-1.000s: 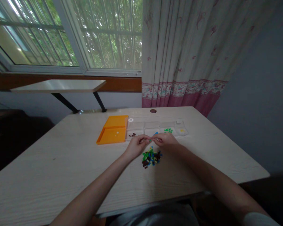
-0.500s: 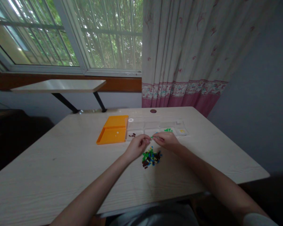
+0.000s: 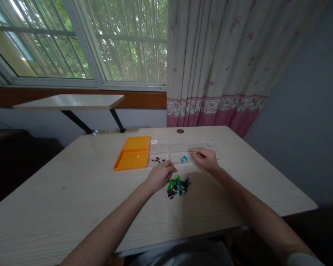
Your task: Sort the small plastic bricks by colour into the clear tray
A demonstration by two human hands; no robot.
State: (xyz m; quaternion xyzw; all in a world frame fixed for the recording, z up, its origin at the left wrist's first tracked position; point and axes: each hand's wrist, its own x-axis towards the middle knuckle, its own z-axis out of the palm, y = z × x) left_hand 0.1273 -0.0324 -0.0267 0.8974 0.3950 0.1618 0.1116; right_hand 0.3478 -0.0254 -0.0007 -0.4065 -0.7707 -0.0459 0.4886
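Observation:
Near the pile of small mixed bricks (image 3: pixel 179 186), in brown, green, blue and yellow, is my left hand (image 3: pixel 161 175). Its fingers are pinched together at the pile's upper left edge; what they hold, if anything, is too small to make out. My right hand (image 3: pixel 204 159) is over the right part of a clear compartment tray (image 3: pixel 168 159), pinching a small green brick (image 3: pixel 189 151) at its fingertips. Blue bricks (image 3: pixel 184 159) lie in one front compartment and brown bricks (image 3: pixel 157 160) in another. The compartment under my right hand is mostly hidden.
An open orange case (image 3: pixel 131 159) with a few white bits inside stands left of the tray. A white ring (image 3: pixel 154 142) lies at the tray's back left. Farther back are a raised shelf (image 3: pixel 69 101), a cable hole (image 3: pixel 180 131) and a curtain (image 3: pixel 211 74).
My right hand has moved right with the green brick, away from my left hand, uncovering the blue bricks. My left hand has come down slightly towards the pile.

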